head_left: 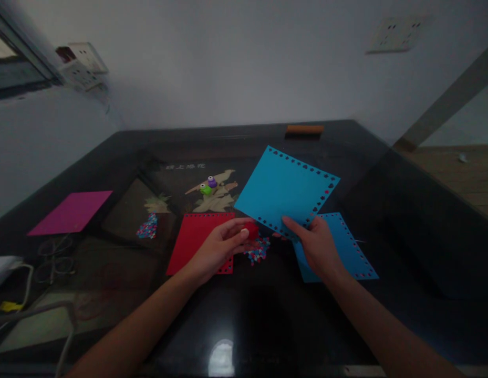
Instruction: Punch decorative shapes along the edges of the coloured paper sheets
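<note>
My left hand is closed around a small red craft punch, partly hidden by the fingers. My right hand pinches the lower edge of a blue paper sheet, raised and tilted above the table. Small shaped holes run along several of its edges. Under my left hand lies a red sheet with punched edges. A second blue sheet, also punched, lies partly behind my right hand. Between the hands, a pile of tiny coloured paper cut-outs rests on the tabletop.
Green and purple punches with eyes stand farther back. To the left are another cut-out pile, a magenta sheet and cables. A brown roll-shaped object lies at the far edge of the dark glossy table.
</note>
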A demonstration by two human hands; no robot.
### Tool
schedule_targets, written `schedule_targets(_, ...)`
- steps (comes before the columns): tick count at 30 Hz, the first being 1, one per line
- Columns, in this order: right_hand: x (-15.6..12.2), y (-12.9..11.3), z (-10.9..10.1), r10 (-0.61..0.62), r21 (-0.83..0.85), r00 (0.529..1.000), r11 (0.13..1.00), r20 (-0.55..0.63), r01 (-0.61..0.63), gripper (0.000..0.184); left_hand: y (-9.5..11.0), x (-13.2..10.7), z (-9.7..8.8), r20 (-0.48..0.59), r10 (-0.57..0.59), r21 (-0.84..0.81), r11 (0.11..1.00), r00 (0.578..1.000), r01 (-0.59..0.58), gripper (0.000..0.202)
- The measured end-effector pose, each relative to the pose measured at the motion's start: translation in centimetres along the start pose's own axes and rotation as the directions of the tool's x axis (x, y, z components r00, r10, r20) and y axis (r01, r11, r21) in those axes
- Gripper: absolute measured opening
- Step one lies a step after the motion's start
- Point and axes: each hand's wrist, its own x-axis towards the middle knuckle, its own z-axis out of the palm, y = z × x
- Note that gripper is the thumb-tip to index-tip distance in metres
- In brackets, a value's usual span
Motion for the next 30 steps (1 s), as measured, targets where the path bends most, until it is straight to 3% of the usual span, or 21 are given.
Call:
schedule_targets(5,-0.1,0.2,-0.1,-0.072,-0.022,0.997,0.997,-0.011,0.071,0.021,-0.1,-0.2,0.1,-0.045,0.008,0.073,0.997,0.999,-0.005,0.038)
schedule_targets(11,-0.7,-0.3,-0.1,-0.171,-0.261,0.985,0.952,-0.017,0.161,0.018,0.0,-0.3,0.2,-0.121,0.056,0.190,0.981,0.991,-0.032,0.035)
schedule_targets(23,-1.0,-1.0,0.2,-0.201,-0.415,0.980,0.891,0.005,0.185,0.018,0.5,-0.4,0.5,-0.125,0.079,0.190,0.980,0.989,-0.054,0.030)
schedule_targets(30,-1.4,-0.8,0.4,-0.284,-0.445,0.953,0.844,0.100,0.299,0.015,0.1,-0.3,0.5,-0.188,0.100,0.142,0.987,0.977,-0.074,0.034)
